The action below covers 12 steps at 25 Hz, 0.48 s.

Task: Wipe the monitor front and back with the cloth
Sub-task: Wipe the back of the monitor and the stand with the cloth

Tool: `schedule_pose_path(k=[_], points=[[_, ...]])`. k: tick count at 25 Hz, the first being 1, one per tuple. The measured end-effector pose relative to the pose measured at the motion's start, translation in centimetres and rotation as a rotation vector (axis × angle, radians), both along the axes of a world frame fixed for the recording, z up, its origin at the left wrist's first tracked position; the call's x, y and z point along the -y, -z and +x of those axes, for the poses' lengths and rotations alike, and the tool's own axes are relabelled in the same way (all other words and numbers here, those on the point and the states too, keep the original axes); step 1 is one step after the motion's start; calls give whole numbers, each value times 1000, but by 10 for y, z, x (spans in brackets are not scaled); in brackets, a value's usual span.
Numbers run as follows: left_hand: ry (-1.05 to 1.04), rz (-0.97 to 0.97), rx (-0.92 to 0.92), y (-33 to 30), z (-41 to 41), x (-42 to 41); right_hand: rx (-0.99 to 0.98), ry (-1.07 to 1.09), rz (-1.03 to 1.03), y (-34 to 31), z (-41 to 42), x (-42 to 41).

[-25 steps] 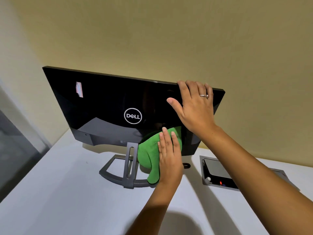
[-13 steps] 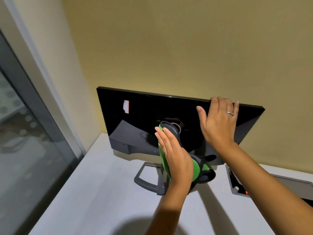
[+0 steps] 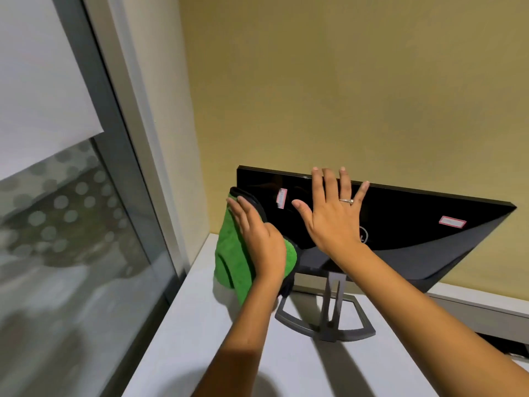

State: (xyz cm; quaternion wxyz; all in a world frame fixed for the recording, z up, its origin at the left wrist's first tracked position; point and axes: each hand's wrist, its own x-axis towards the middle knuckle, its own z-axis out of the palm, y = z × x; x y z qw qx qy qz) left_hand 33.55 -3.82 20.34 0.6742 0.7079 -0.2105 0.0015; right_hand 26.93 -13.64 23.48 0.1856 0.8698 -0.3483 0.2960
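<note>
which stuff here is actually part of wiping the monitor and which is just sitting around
In the job:
monitor, back side facing the camera
green cloth
left hand, pressing the cloth to the monitor's edge
right hand, flat on the back, steadying it

Just around:
white desk
window

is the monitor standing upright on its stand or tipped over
Upright: the monitor stands on its stand, which rests on the desk.

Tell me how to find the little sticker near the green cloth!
Find the black monitor on the white desk. Between the two hands on its back sits a small white sticker, standing tall. The other sticker, far right, lies sideways.
</note>
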Motion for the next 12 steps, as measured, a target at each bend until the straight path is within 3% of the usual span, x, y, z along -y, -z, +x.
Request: schedule_pose_path(k=[12], points=[[183,239,658,-26,51,18,54,-146,-9,-11,18,7]])
